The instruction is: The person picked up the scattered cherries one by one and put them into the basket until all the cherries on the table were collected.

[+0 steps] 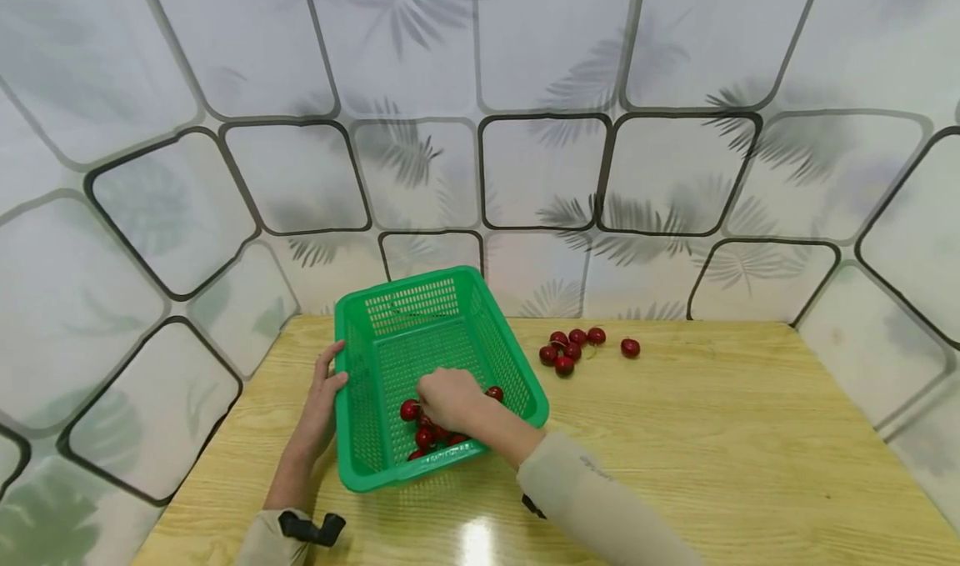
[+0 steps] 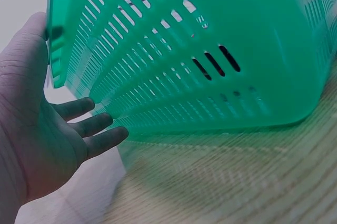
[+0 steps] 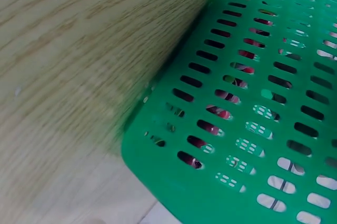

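Note:
A green slotted basket [image 1: 375, 478] stands on the table with red cherries [image 1: 425, 438] at its near end. My left hand [image 1: 321, 403] rests on the basket's left side; in the left wrist view that hand [image 2: 47, 129] has its fingers extended against the outer wall [image 2: 263, 34] and the thumb by the rim. My right hand [image 1: 450, 399] reaches down over the cherries inside, fingers bent, tips hidden, so whether it holds one cannot be seen. The right wrist view has the basket's outside [image 3: 158, 166], with red cherries [image 3: 218, 112] through the slots, and no hand.
Several loose cherries [image 1: 564, 366] lie on the wooden table [image 1: 712, 449] right of the basket, and a single cherry [image 1: 630, 348] lies a little farther right. Behind the table hangs a patterned pale sheet [image 1: 547, 166] with leaf prints.

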The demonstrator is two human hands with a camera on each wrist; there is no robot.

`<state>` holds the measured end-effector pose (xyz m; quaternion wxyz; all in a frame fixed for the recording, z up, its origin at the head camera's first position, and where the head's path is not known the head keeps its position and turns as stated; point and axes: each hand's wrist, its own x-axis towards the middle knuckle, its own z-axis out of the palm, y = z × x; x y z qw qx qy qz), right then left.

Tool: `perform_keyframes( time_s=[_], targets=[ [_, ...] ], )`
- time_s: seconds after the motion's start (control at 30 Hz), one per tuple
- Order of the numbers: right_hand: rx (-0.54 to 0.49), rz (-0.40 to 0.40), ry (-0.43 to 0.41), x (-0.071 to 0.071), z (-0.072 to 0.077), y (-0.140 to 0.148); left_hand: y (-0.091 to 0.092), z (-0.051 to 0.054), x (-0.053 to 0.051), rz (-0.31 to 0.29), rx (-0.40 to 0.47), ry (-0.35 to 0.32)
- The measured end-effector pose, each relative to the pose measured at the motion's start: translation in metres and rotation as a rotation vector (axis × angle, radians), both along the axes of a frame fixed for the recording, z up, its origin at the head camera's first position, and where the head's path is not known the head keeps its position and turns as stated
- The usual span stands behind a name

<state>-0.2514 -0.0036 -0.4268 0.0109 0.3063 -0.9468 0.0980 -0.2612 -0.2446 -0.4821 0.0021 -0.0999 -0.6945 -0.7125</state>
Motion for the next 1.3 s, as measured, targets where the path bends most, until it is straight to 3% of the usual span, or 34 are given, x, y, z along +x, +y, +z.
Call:
perform_keyframes(
  time_s=[0.33,0.9,1.3],
  targets=[
    [0.052,0.007,0.0,-0.0005,-0.0045,-0.0027,0.0002,0.0003,0.0006,-0.006,-0.002,-0.016],
    [0.032,0.0,-0.019,0.002,-0.0014,0.0001,-0.0022,0.0003,0.0013,-0.003,-0.053,-0.048],
    [-0.082,-0.013,-0.017,0.0007,0.003,0.0047,-0.0018,0.0012,0.0013,0.001,-0.06,-0.067]
  ],
)
